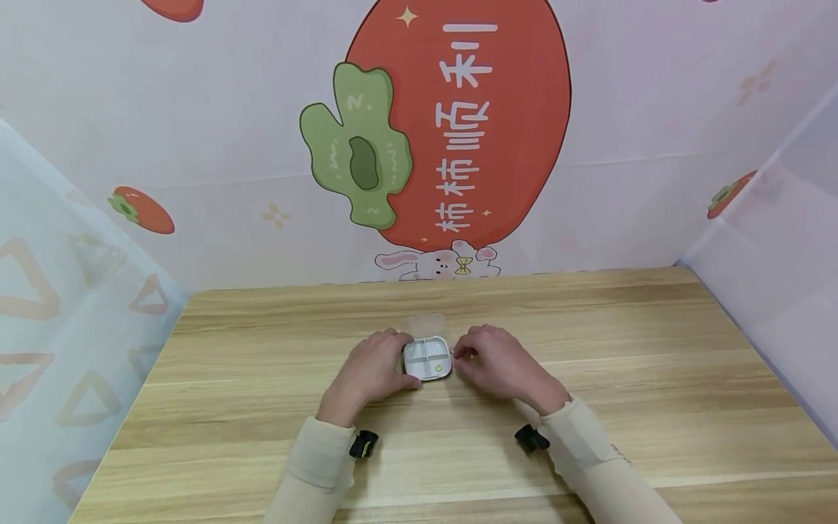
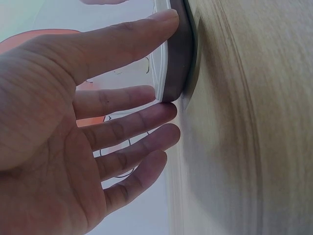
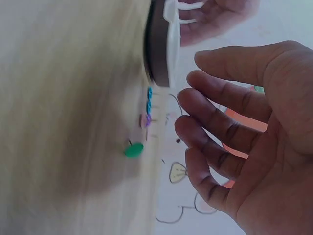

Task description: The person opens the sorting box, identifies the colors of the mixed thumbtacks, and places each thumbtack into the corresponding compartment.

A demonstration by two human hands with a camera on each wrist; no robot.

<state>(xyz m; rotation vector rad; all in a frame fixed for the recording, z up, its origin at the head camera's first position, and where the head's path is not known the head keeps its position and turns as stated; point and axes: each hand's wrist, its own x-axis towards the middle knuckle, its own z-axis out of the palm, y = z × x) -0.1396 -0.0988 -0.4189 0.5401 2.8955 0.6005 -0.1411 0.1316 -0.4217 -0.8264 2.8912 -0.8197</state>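
A small white compartment case [image 1: 428, 358] with a dark base sits on the table, its clear lid [image 1: 424, 324] folded back behind it. One small yellowish round piece [image 1: 439, 368] lies in the front right compartment. My left hand [image 1: 374, 367] grips the left end of the case, thumb at the near corner and fingers at the far corner. At the case's right side is my right hand [image 1: 492, 362], fingers loosely bent with nothing seen between them. Below those fingers, in the right wrist view, a green thumbtack [image 3: 133, 149] lies on the table.
Beyond the green tack, several small blue and purple pieces [image 3: 149, 105] lie on the wooden table [image 1: 262, 422]. A printed cloth wall [image 1: 262, 145] rises along the table's back edge, with cloth on both sides too.
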